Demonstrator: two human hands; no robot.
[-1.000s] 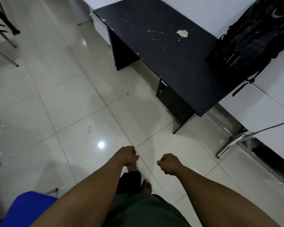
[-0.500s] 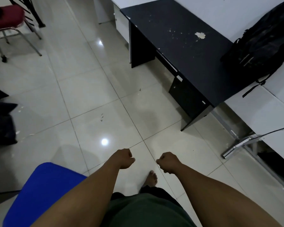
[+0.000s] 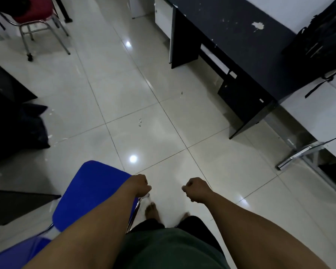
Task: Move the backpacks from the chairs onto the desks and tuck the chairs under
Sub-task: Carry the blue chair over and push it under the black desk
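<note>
Both hands hang low in the middle of the frame, above the pale tiled floor point(image 3: 124, 90). The left hand point(image 3: 139, 185) is curled into a fist with nothing in it, its wrist passing over the front corner of the blue chair point(image 3: 91, 193) at the lower left. The right hand point(image 3: 195, 189) is clenched the same way, empty, over bare tile. Below them are two bare feet point(image 3: 152, 210), blurred.

The black backpack point(image 3: 326, 43) lies at the upper right edge of the frame, partly on the black desk point(image 3: 237, 30) and against the white surface beside it, one strap trailing down over the edge. The desk top is speckled with pale chipped patches, and the space under it is open.

At the upper left stands a red chair point(image 3: 35, 15) on metal legs, with something dark on its seat, possibly another bag, though it is cut off by the frame. A dark bundle point(image 3: 29, 129) sits on the floor at the left edge.
</note>
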